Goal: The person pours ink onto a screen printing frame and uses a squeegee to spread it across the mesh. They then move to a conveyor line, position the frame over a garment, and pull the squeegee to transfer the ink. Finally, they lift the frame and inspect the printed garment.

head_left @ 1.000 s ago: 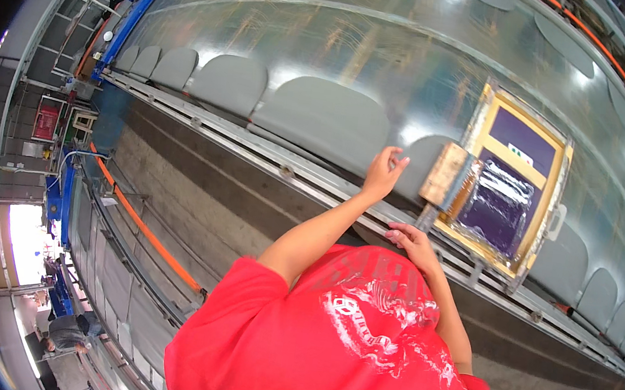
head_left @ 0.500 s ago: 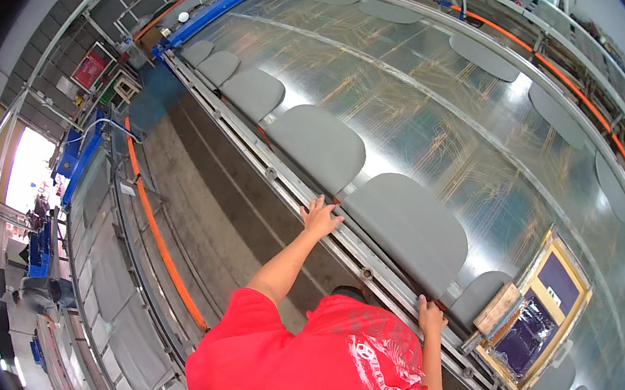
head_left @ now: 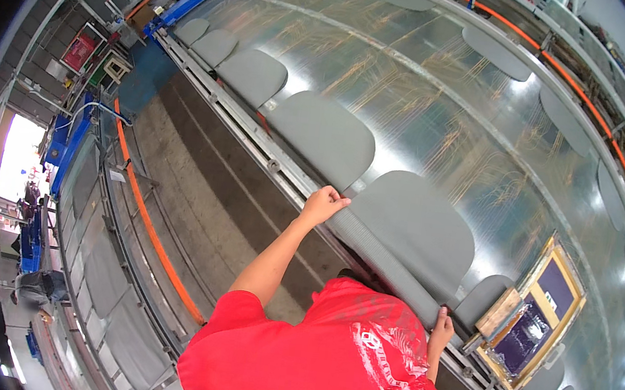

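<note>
A grey rounded panel (head_left: 415, 226), thin and sheet-like, lies on the long metal table (head_left: 443, 133) in front of me. Its near edge is drawn out over the side rail. At the left corner of that edge, my left hand (head_left: 324, 205) is closed in a pinch on the panel. My right hand (head_left: 441, 333) grips the right corner, thumb on top; its other fingers are partly hidden. Between both hands the edge strip is lifted off the rail.
A wooden-framed printing screen (head_left: 542, 313) with a wooden-handled squeegee (head_left: 499, 313) rests on the table to the right. More grey panels (head_left: 327, 135) line both table edges. A metal rail (head_left: 273, 166) runs along the near side. An orange hose (head_left: 144, 214) borders another table at left.
Both hands have closed on the panel's near corners, and its near edge has come up and toward me over the rail. The left hand's fingers were spread before.
</note>
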Motion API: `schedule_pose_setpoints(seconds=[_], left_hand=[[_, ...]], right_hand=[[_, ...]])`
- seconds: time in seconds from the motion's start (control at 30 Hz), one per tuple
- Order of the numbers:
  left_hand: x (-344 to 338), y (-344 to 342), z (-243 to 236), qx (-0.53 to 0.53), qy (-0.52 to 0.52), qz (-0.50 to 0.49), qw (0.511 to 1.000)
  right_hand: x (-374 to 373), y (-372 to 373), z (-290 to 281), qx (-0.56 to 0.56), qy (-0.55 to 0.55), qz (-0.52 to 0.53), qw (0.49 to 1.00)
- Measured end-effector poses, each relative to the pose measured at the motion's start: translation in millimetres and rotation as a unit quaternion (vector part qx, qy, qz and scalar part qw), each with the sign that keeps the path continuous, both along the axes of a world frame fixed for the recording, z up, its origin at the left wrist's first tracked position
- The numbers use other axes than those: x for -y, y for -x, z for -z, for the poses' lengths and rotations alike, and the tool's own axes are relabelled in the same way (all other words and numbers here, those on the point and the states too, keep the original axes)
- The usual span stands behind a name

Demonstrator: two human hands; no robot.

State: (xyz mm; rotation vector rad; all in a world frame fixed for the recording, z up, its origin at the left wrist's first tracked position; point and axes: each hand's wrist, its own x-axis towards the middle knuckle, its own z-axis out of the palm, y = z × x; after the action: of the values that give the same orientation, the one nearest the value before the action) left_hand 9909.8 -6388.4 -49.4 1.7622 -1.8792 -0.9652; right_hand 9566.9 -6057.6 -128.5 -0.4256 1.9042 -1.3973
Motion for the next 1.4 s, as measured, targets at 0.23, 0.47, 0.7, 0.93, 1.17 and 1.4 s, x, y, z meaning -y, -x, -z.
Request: schedule_pose_setpoints(seconds=[0.23,0.47,0.7,0.93,1.17,1.4], left_hand=[[-31,-3,-55,-0.153,-0.178,0.149,0.961],[-52,-43,-62,-0.162,-0.163,0.197,0.953],[-79,-53,-67,-0.361,-0.197,0.067,0.909],[-76,-55,-44,-0.275,-0.137,0.022,0.951],[-92,-62,-64,-0.104,-0.212,0.02,0.971],[-78,-66,-101,-0.376,-0.217,0.094,0.896]], right_hand=[[-49,-9,24,0.071,0.095,-0.011,0.993],[-57,-13,-6,0.032,0.09,-0.131,0.987],[-62,-27,-14,-0.005,0.089,-0.107,0.99],[-66,-54,12,0.043,0.107,-0.049,0.992],[-70,-65,-14,0.129,0.103,0.019,0.986],[-71,-55,-41,0.414,0.256,0.028,0.873]])
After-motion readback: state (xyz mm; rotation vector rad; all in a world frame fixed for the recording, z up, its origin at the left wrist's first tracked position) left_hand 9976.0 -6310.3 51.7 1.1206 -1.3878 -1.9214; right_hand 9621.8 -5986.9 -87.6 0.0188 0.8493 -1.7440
